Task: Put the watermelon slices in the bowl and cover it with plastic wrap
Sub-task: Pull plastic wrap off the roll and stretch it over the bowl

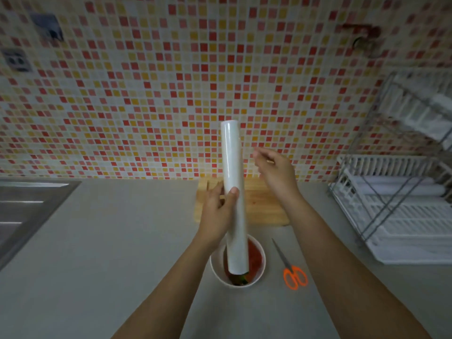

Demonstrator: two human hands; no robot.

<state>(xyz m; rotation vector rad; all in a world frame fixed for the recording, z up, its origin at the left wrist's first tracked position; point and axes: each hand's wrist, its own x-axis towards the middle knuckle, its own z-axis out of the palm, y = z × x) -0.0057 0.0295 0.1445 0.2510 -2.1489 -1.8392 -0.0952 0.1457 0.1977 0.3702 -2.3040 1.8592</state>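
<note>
A white roll of plastic wrap stands nearly upright in mid-air above the counter, gripped around its middle by my left hand. My right hand hovers just right of the roll's upper half, fingers loosely curled, not touching it as far as I can tell. Below the roll's lower end sits a white bowl holding red watermelon slices with a bit of green rind showing. The roll hides much of the bowl's inside.
A wooden cutting board lies behind the bowl against the mosaic-tiled wall. Orange-handled scissors lie right of the bowl. A white dish rack stands at the right, a steel sink at the left.
</note>
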